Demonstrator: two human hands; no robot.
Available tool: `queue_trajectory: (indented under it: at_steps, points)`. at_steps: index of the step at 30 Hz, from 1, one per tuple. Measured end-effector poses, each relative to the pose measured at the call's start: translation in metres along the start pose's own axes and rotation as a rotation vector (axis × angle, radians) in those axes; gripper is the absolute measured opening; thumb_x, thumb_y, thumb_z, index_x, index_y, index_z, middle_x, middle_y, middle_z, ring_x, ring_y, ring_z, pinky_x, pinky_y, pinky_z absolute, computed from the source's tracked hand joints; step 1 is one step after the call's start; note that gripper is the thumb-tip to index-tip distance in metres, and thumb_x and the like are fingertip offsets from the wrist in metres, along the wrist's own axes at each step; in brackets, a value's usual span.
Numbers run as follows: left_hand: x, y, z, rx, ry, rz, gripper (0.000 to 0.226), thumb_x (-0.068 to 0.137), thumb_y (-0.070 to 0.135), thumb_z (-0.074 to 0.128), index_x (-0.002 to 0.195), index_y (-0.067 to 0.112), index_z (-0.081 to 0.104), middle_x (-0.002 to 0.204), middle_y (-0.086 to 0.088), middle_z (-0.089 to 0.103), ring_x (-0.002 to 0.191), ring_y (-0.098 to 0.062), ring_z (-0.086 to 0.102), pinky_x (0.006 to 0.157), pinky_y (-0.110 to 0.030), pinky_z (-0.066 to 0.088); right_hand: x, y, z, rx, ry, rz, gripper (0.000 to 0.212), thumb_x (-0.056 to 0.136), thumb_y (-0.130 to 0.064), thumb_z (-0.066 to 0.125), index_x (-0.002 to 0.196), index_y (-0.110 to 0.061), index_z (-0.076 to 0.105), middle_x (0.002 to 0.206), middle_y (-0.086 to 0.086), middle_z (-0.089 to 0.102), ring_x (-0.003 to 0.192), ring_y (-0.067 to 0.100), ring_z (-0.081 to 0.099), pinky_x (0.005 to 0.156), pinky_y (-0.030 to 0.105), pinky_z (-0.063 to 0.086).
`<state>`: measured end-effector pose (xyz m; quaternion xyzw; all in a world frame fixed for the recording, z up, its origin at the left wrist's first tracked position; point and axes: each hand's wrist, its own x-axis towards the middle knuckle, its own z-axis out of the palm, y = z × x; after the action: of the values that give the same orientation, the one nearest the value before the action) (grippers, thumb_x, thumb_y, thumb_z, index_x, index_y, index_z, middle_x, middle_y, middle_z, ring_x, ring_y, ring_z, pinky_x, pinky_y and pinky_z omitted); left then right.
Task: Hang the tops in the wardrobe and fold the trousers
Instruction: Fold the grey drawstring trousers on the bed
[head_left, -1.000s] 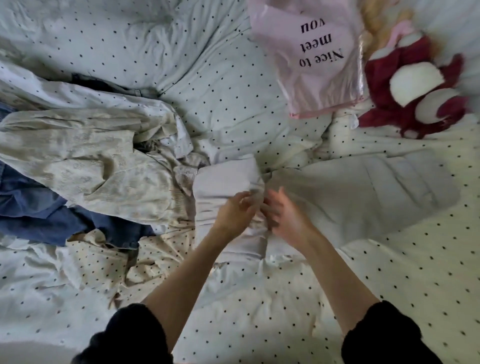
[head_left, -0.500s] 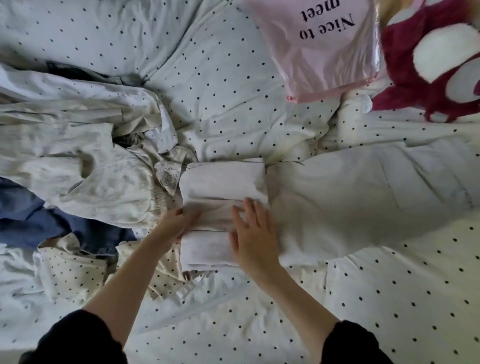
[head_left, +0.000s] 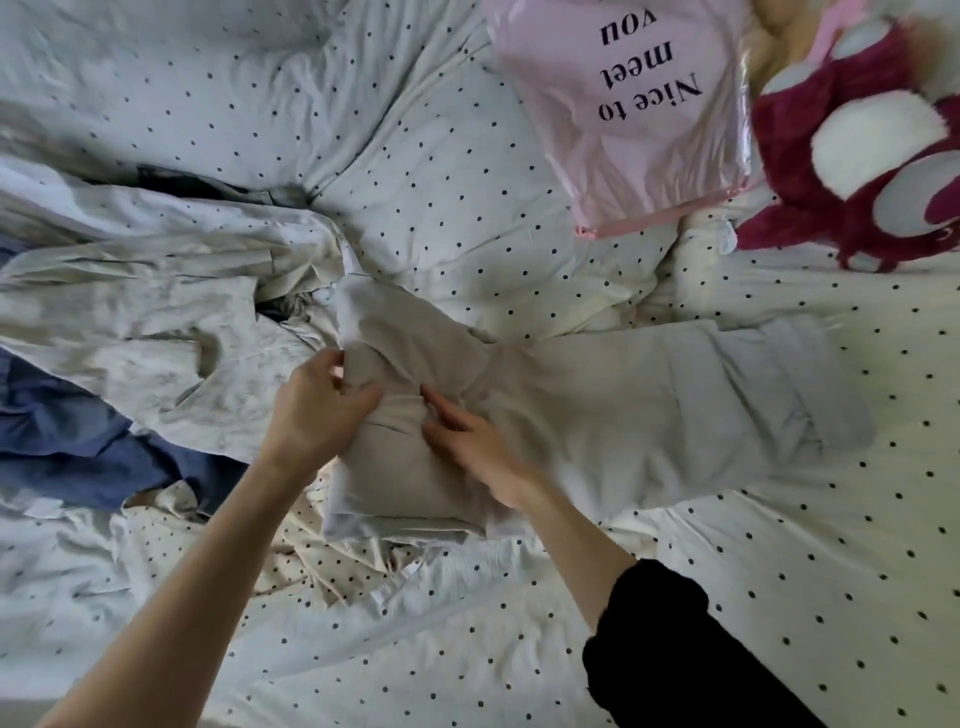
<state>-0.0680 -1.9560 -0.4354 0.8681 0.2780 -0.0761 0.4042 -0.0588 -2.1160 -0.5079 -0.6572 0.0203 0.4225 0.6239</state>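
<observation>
Left hand (head_left: 317, 410) has its grip clamped on the pale trousers (head_left: 597, 410): the thumb and fingers pinch a bunch of cloth at the top of the folded part. Right hand (head_left: 478, 452) lies on the same folded part, just beside the left one. Its fingers (head_left: 441, 402) are stretched out and pressing down on the cloth, so that grip is apart and flat, not closed on anything.

These trousers lie across the middle of the bed (head_left: 779, 571). One end is folded over into a thick pad under both hands. Their other end runs out flat to the person's right, toward the side of the bed.

On the left of the hands is a heap of clothes. A cream top (head_left: 156, 332) with a faint pattern lies crumpled on the heap, touching the folded end of the trousers. Under it, a blue garment (head_left: 78, 447) sticks out lower down.

Up at the far side of the bed is a pink plastic bag (head_left: 639, 114) with black words on it. Next to it, in the corner, sits a dark red plush toy (head_left: 810, 150) with white patches. White bedding with small dark dots covers the bed. Both arms reach in from below, and a black sleeve (head_left: 675, 654) shows on the right arm.
</observation>
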Motion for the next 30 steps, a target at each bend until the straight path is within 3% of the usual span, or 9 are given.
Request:
queue_trajectory:
  at_steps: [6, 9, 12, 14, 17, 21, 24, 26, 30]
  points:
    - [-0.023, 0.057, 0.087, -0.061, -0.229, 0.117, 0.041, 0.086, 0.031, 0.061, 0.125, 0.020, 0.053, 0.088, 0.005, 0.068, 0.076, -0.016, 0.065, 0.066, -0.019, 0.052, -0.036, 0.008, -0.083, 0.468, 0.239, 0.118, 0.038, 0.099, -0.046, 0.030, 0.114, -0.028, 0.061, 0.103, -0.011, 0.067, 0.082, 0.003, 0.064, 0.070, 0.023, 0.046]
    - [-0.038, 0.066, 0.142, -0.027, -0.568, 0.183, 0.041, 0.093, 0.029, 0.055, 0.132, 0.016, 0.052, 0.122, -0.001, 0.063, 0.107, -0.018, 0.061, 0.091, -0.022, 0.042, -0.061, 0.015, -0.122, 0.349, 0.458, 0.067, 0.043, 0.101, -0.044, 0.029, 0.104, -0.022, 0.066, 0.106, 0.000, 0.069, 0.097, 0.015, 0.065, 0.083, 0.034, 0.053]
    - [-0.036, 0.042, 0.156, -0.035, -0.368, 0.119, 0.031, 0.095, 0.020, 0.051, 0.123, 0.012, 0.060, 0.122, -0.005, 0.064, 0.110, -0.019, 0.060, 0.089, -0.019, 0.039, -0.072, 0.027, -0.135, -0.158, 0.610, 0.081, 0.038, 0.101, -0.033, 0.036, 0.133, -0.016, 0.047, 0.138, 0.004, 0.046, 0.123, 0.014, 0.044, 0.112, 0.034, 0.029]
    - [-0.029, 0.015, 0.152, -0.062, -0.167, -0.004, 0.035, 0.093, 0.018, 0.054, 0.127, 0.009, 0.055, 0.124, -0.011, 0.060, 0.110, -0.024, 0.057, 0.092, -0.026, 0.042, -0.073, 0.037, -0.130, -0.457, 0.632, -0.008, 0.049, 0.100, -0.024, 0.042, 0.145, -0.011, 0.031, 0.153, 0.007, 0.026, 0.140, 0.017, 0.025, 0.114, 0.027, 0.018]
    - [-0.014, -0.021, 0.143, -0.126, -0.202, -0.256, 0.056, 0.087, 0.026, 0.066, 0.132, 0.004, 0.042, 0.124, -0.016, 0.054, 0.109, -0.028, 0.054, 0.095, -0.044, 0.046, -0.067, 0.052, -0.104, -0.762, 0.611, -0.158, 0.046, 0.098, -0.015, 0.045, 0.143, -0.008, 0.036, 0.155, 0.011, 0.021, 0.145, 0.021, 0.014, 0.114, 0.021, 0.010]
    - [-0.006, -0.027, 0.151, -0.311, -0.346, -0.320, 0.049, 0.085, 0.031, 0.067, 0.124, 0.006, 0.051, 0.101, -0.006, 0.064, 0.086, -0.017, 0.061, 0.076, -0.037, 0.055, -0.059, 0.068, -0.081, -0.793, 0.576, -0.185, 0.048, 0.096, -0.015, 0.044, 0.144, -0.013, 0.036, 0.154, 0.010, 0.024, 0.145, 0.022, 0.014, 0.118, 0.034, 0.014]
    - [-0.011, -0.023, 0.165, -0.318, -0.435, -0.283, 0.061, 0.074, 0.042, 0.075, 0.121, 0.012, 0.052, 0.104, -0.001, 0.064, 0.092, -0.016, 0.063, 0.075, -0.033, 0.055, -0.053, 0.070, -0.095, -0.753, 0.522, -0.054, 0.057, 0.097, -0.023, 0.045, 0.149, -0.019, 0.021, 0.158, 0.009, 0.008, 0.145, 0.024, 0.010, 0.116, 0.036, 0.014]
    - [-0.015, -0.021, 0.172, -0.324, -0.422, -0.312, 0.064, 0.071, 0.032, 0.080, 0.123, 0.009, 0.049, 0.111, -0.006, 0.062, 0.097, -0.021, 0.062, 0.082, -0.037, 0.054, -0.051, 0.070, -0.105, -0.757, 0.456, 0.008, 0.060, 0.098, -0.026, 0.044, 0.150, -0.021, 0.015, 0.159, 0.008, 0.001, 0.145, 0.025, 0.007, 0.115, 0.036, 0.015]
    - [-0.016, -0.012, 0.161, -0.331, -0.333, -0.295, 0.041, 0.076, 0.012, 0.075, 0.111, 0.008, 0.055, 0.096, -0.005, 0.062, 0.079, -0.014, 0.058, 0.065, -0.023, 0.047, -0.045, 0.060, -0.102, -0.616, 0.396, 0.029, 0.061, 0.098, -0.030, 0.045, 0.151, -0.022, 0.014, 0.159, 0.007, -0.002, 0.145, 0.023, 0.006, 0.117, 0.036, 0.014]
